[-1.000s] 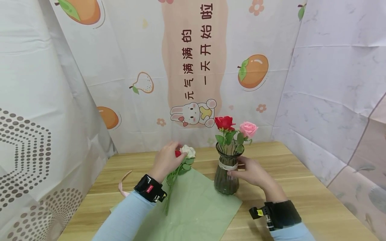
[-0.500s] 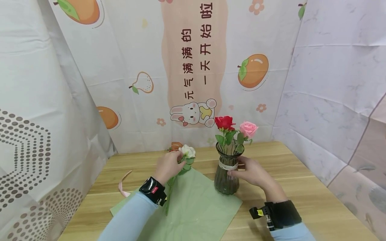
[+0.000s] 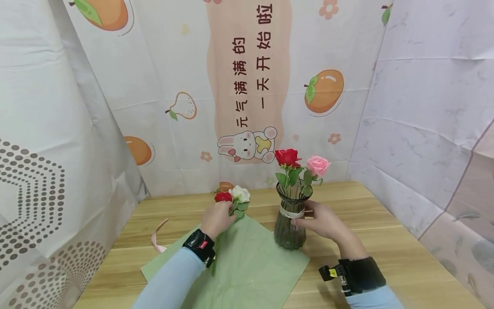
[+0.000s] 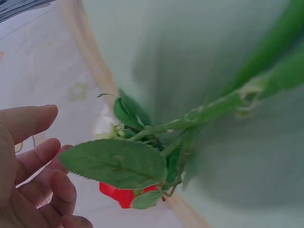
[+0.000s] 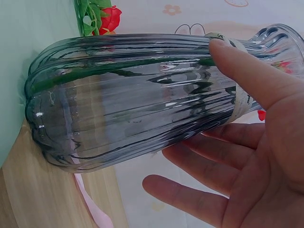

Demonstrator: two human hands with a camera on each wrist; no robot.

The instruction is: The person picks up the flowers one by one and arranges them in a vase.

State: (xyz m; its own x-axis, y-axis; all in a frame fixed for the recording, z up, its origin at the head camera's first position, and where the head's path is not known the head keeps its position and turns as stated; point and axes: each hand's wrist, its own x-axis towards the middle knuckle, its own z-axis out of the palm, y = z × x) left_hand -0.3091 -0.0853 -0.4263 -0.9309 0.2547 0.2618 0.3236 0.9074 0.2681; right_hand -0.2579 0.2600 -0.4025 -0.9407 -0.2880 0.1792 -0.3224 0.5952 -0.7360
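Note:
My left hand [image 3: 218, 218] is over a red rose [image 3: 223, 196] and a white rose [image 3: 240, 194], which lie with their stems across green wrapping paper [image 3: 254, 262]. In the left wrist view, its thumb and loosely bent fingers stand apart, close to a serrated leaf [image 4: 116, 164]; no stem shows between them. My right hand [image 3: 328, 223] holds a grey ribbed glass vase [image 3: 290, 234] from the right, thumb near the pale band [image 5: 241, 102] at its neck. Upright in the vase are a red rose [image 3: 287, 158] and a pink rose [image 3: 318, 165].
A pink ribbon [image 3: 156, 240] curls on the wooden table [image 3: 347, 201], left of the paper. Behind the table hangs a printed cloth [image 3: 154, 64], with more cloth [image 3: 420, 128] along the right side.
My left hand has drawn back toward me from the rose heads, so the lying red rose now shows beside the white one. My right hand and the vase have stayed in place.

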